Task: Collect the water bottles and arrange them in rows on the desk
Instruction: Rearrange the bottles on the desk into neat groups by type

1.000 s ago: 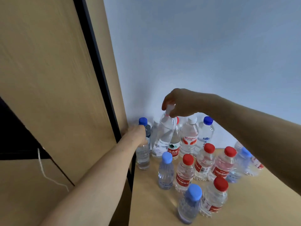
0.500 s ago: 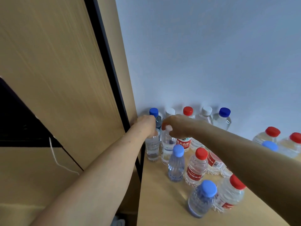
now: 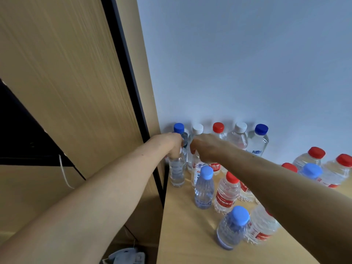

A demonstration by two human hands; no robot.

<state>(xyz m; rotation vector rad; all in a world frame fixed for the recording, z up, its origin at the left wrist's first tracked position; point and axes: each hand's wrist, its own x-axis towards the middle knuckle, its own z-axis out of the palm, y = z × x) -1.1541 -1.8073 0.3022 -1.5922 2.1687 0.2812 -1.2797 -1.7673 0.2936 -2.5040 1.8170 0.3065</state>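
Note:
Several clear water bottles with blue, red and white caps stand on the wooden desk. Five line the wall, from a blue-capped bottle to a dark-blue-capped bottle. My left hand grips the top of a clear bottle standing at the desk's left edge. Just right of it, my right hand is curled over the top of a labelled bottle that stands on the desk; its cap is hidden. In front stand a light-blue-capped bottle and a red-capped bottle.
A tall wooden cabinet panel with a black edge borders the desk on the left. A pale wall backs it. More bottles crowd the right and the front. A grey object lies on the floor below.
My right hand has brought the tilted white-capped bottle down from the air and stood it upright on the desk beside the bottle that my left hand holds.

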